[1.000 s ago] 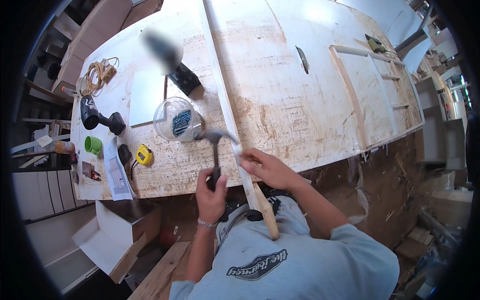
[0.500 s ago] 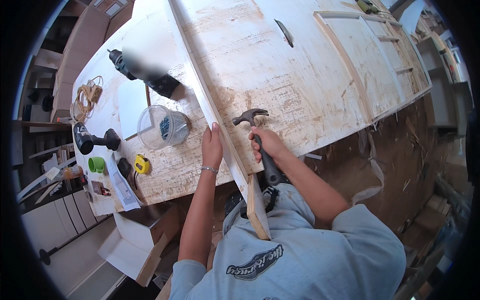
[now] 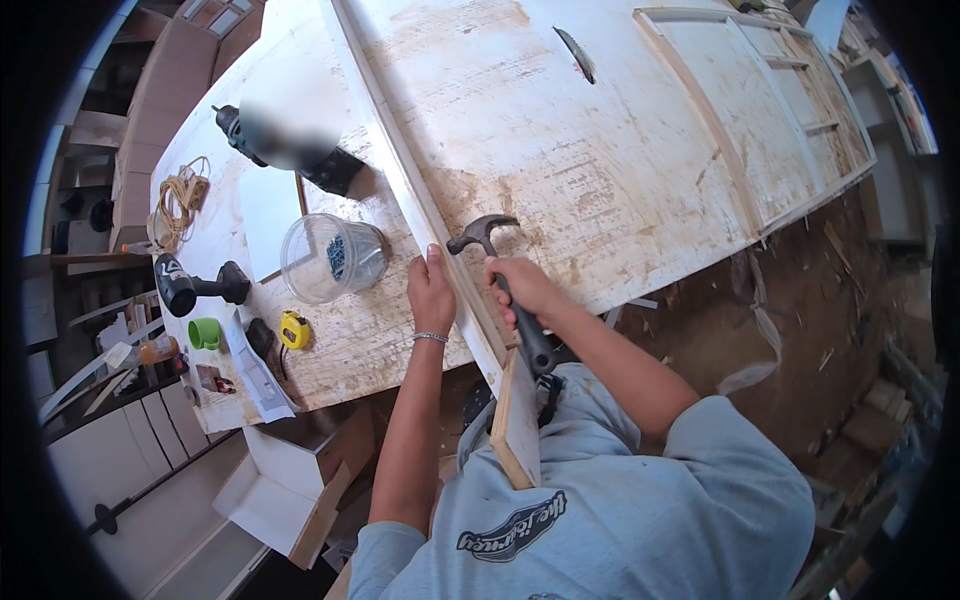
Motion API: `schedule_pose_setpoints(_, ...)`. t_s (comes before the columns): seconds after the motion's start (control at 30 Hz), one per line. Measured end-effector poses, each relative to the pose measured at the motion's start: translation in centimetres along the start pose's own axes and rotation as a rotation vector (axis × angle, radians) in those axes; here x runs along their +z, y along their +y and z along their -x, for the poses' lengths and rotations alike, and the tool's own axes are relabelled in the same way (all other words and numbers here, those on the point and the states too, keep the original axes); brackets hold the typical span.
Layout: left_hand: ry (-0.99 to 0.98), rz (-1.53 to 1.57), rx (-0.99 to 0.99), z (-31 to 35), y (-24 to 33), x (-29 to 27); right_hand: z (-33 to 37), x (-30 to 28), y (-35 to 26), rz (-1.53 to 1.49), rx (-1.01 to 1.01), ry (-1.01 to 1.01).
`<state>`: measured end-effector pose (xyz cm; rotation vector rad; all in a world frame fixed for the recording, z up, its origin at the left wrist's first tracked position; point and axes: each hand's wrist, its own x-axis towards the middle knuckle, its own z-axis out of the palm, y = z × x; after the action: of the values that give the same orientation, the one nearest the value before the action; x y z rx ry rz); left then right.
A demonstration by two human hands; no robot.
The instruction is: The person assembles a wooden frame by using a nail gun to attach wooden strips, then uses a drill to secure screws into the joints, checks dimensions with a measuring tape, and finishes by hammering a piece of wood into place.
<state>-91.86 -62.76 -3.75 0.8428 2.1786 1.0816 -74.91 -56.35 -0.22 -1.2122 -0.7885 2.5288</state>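
A long narrow white wooden strip runs from the far edge of the workbench toward my body. My left hand is closed on its left side, thumb laid along the upper edge. A claw hammer is in my right hand, its fingers wrapped round the dark handle. The hammer head is just right of the strip, close to my left thumb; whether it touches the wood I cannot tell. At the strip's near end, a short board with a raw wood edge rests close to my shirt.
Left of the strip, a clear plastic tub holds blue screws. Around it are a cordless drill, a second drill, a yellow tape measure and a green cup. A wooden frame lies on the workbench at right.
The hammer and my right hand have shifted left, bringing the hammer head nearer the strip. My left hand keeps its hold. The view has shifted slightly.
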Motion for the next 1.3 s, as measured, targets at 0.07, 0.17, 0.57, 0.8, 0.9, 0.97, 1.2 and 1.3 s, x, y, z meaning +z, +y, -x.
schedule_pose_setpoints(0.07,-0.021,0.034,-0.051,0.1,0.4,-0.4,-2.7,-1.2,-1.3,0.083,-0.088,-0.045)
schedule_pose_setpoints(0.17,-0.046,0.117,-0.149,0.2,1.2,-0.3,-8.6,0.9,-6.1,-0.112,-0.263,-0.031)
schedule_pose_setpoints(0.57,0.008,0.010,-0.184,-0.3,2.9,0.8,-26.4,2.4,-16.9,0.001,-0.360,0.063)
schedule_pose_setpoints(0.8,0.065,-0.006,-0.144,-0.4,1.5,0.9,-27.0,3.2,-17.7,-0.135,-0.402,0.148)
schedule_pose_setpoints(0.9,0.081,-0.030,-0.129,-0.6,1.3,1.2,-26.4,4.0,-17.1,0.092,-0.392,0.129)
schedule_pose_setpoints(0.97,0.047,-0.011,-0.164,-0.7,1.3,0.7,-26.3,4.1,-16.7,0.169,-0.281,0.057)
schedule_pose_setpoints(1.2,0.070,-0.006,-0.132,-0.7,1.0,0.8,-26.6,4.7,-17.5,0.112,-0.284,0.031)
schedule_pose_setpoints(1.3,0.052,-0.015,-0.111,-0.8,0.8,0.7,-26.5,4.8,-17.8,-0.078,-0.328,0.144)
